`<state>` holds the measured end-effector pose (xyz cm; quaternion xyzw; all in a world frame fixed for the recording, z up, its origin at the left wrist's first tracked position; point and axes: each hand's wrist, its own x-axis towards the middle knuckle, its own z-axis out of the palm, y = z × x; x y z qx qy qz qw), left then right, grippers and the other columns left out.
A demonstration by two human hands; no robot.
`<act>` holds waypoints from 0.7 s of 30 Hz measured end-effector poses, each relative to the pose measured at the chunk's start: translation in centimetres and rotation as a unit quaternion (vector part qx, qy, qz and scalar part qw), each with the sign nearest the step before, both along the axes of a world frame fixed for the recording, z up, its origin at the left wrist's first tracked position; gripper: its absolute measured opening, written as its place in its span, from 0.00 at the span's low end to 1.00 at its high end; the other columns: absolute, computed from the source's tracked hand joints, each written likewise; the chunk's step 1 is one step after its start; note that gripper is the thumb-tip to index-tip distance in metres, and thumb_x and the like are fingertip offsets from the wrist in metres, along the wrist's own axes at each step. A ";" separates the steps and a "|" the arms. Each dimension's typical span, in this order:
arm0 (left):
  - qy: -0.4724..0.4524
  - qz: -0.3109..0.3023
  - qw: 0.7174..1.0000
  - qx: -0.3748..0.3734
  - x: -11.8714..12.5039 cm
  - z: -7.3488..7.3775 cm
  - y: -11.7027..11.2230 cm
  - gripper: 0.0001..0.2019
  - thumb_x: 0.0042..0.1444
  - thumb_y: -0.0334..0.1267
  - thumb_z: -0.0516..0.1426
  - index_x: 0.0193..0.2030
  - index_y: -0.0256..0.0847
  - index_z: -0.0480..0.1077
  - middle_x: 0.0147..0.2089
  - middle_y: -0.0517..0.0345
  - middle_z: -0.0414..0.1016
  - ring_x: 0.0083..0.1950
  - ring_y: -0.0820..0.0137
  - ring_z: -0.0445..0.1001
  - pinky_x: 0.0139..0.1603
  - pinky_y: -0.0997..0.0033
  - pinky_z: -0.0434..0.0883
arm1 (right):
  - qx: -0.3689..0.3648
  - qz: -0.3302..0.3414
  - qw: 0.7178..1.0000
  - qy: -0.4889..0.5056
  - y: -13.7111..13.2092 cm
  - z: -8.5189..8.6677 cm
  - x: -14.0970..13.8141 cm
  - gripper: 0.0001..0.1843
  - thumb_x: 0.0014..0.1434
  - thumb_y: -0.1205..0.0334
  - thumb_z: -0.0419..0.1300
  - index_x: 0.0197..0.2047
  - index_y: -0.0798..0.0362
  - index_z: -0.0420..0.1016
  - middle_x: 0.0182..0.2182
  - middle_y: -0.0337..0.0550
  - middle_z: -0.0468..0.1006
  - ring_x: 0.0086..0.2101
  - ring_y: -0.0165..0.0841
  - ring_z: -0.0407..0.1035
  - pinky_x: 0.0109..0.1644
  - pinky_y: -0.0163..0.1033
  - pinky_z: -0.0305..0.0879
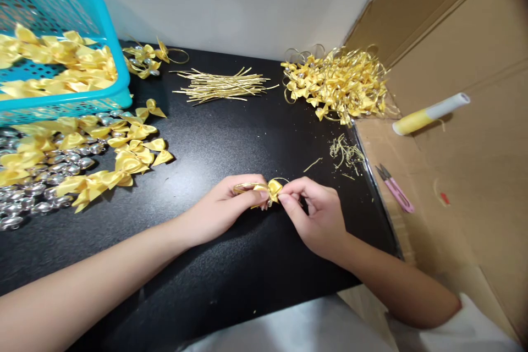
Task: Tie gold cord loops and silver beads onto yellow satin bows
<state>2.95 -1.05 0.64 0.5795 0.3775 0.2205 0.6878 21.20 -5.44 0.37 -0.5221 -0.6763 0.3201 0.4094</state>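
Observation:
Between my hands, over the front part of the black table (198,148), is a yellow ribbon bow (274,189) with a gold wire loop. My left hand (231,203) is closed round it, thumb on top, and the loop curves over the fingers. From the right, my right hand (315,212) pinches the bow's edge between thumb and forefinger, where a thin gold wire end shows. Part of the bow is hidden by the fingers. Behind the hands lies a bundle of gold wire ties (225,86).
A turquoise basket (119,88) of yellow bows stands at the left, with loose bows (136,159) and silver beads (61,168) before it. Finished-looking looped bows (338,85) are heaped at the back right. Wire scraps (346,154), pink snips (396,190) and a tube (431,114) lie rightward.

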 end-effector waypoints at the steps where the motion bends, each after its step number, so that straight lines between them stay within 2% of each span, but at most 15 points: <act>1: -0.002 0.001 1.000 -0.001 0.0 0.0 0.0 0.12 0.58 0.42 0.54 0.26 0.39 0.66 0.27 0.63 0.66 0.32 0.72 0.63 0.36 0.72 0.61 | 0.002 0.000 1.000 -0.004 0.0 0.0 0.0 0.07 0.60 0.67 0.57 0.30 0.51 0.72 0.20 0.33 0.70 0.21 0.25 0.64 0.27 0.32 0.63; 13: -0.010 -0.003 1.000 -0.005 -0.1 -0.3 -0.2 0.11 0.57 0.37 0.54 0.25 0.39 0.64 0.27 0.65 0.65 0.32 0.74 0.61 0.35 0.72 0.57 | 0.043 0.006 0.999 -0.029 0.2 0.4 -0.1 0.07 0.58 0.71 0.59 0.29 0.52 0.73 0.21 0.33 0.71 0.21 0.23 0.64 0.27 0.29 0.63; 21: -0.016 -0.006 1.000 0.003 0.0 -0.2 -0.1 0.12 0.58 0.38 0.55 0.25 0.39 0.65 0.26 0.65 0.65 0.32 0.74 0.61 0.35 0.72 0.57 | 0.025 0.000 0.999 -0.020 0.1 -0.1 -0.1 0.07 0.59 0.68 0.58 0.29 0.52 0.72 0.20 0.33 0.70 0.22 0.24 0.64 0.27 0.30 0.63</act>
